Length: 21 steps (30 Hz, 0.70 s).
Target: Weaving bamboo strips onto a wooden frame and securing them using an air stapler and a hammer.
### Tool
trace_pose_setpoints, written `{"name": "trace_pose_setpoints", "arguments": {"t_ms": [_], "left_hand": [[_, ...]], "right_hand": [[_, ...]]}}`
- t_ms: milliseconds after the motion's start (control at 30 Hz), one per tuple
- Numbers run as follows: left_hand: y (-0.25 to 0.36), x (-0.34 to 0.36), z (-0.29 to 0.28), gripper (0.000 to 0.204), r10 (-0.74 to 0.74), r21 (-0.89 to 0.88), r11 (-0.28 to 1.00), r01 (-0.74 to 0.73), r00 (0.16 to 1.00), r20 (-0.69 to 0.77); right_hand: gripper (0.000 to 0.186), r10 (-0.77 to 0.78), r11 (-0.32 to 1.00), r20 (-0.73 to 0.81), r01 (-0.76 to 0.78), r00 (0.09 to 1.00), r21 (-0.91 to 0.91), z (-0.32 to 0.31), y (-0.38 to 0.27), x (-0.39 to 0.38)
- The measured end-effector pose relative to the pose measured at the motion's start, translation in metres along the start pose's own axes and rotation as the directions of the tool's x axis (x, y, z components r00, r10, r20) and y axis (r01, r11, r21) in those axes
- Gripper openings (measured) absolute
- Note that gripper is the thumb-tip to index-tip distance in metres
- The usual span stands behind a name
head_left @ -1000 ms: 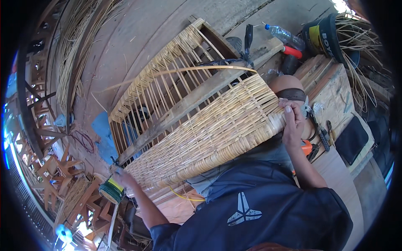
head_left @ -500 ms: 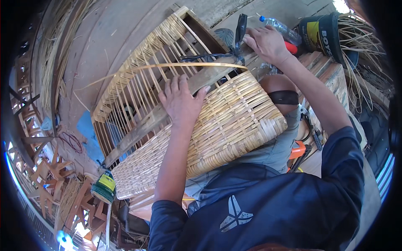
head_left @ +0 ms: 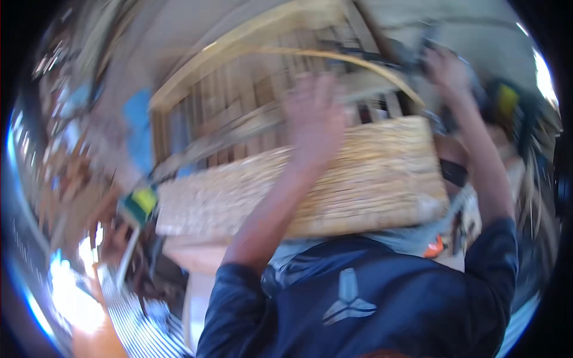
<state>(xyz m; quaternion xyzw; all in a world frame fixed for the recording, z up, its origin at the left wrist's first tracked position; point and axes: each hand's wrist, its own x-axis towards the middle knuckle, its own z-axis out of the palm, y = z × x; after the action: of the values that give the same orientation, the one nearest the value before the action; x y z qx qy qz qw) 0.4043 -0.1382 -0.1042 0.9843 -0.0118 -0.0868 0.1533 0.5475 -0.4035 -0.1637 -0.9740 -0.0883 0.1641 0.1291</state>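
The woven frame (head_left: 376, 179) lay across your lap, its dense weave nearest you and bare, spaced strands beyond, running up to a bound far edge. A wooden plank (head_left: 230, 134) crossed over those strands lengthwise. A dark bucket (head_left: 507, 110) with a yellow patch stood off to your right, blurred. One loose pale strip (head_left: 343, 58) arched over the far half and came down near the frame's right end. Your left hand (head_left: 316, 116) was over the plank and the weave's edge, fingers outstretched and gripping nothing; contact was too blurred to tell. Your right hand (head_left: 446, 68) was past the frame's right end, beside a dark upright tie (head_left: 428, 36); whether it pinched anything, I could not tell.
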Motion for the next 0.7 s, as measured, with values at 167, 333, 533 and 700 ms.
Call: {"name": "trace_pose_setpoints", "arguments": {"t_ms": [167, 333, 533, 700], "left_hand": [[-0.101, -0.065, -0.046, 0.037, -0.066, -0.104, 0.994, 0.035, 0.949, -0.309], [-0.349, -0.226, -0.094, 0.026, -0.789, -0.694, 0.614, 0.377, 0.266, -0.554], [-0.51, -0.346, -0.144, 0.069, -0.818, -0.949, 0.29, -0.124, -0.547, -0.178], [-0.605, -0.35, -0.108, 0.071, -0.936, -0.894, 0.338, -0.295, -0.206, -0.285]], "right_hand": [[0.036, -0.028, 0.957, -0.018, 0.021, 0.999, -0.29, 0.049, 0.118, 0.003], [0.028, -0.48, 0.815, -0.099, 0.401, 0.872, -0.419, 0.076, 0.101, 0.009], [0.029, -0.318, 0.781, -0.024, 0.248, 0.948, -0.573, 0.071, 0.136, -0.001], [0.032, -0.222, 0.973, -0.196, 0.206, 0.955, -0.101, 0.064, 0.162, -0.016]]}}
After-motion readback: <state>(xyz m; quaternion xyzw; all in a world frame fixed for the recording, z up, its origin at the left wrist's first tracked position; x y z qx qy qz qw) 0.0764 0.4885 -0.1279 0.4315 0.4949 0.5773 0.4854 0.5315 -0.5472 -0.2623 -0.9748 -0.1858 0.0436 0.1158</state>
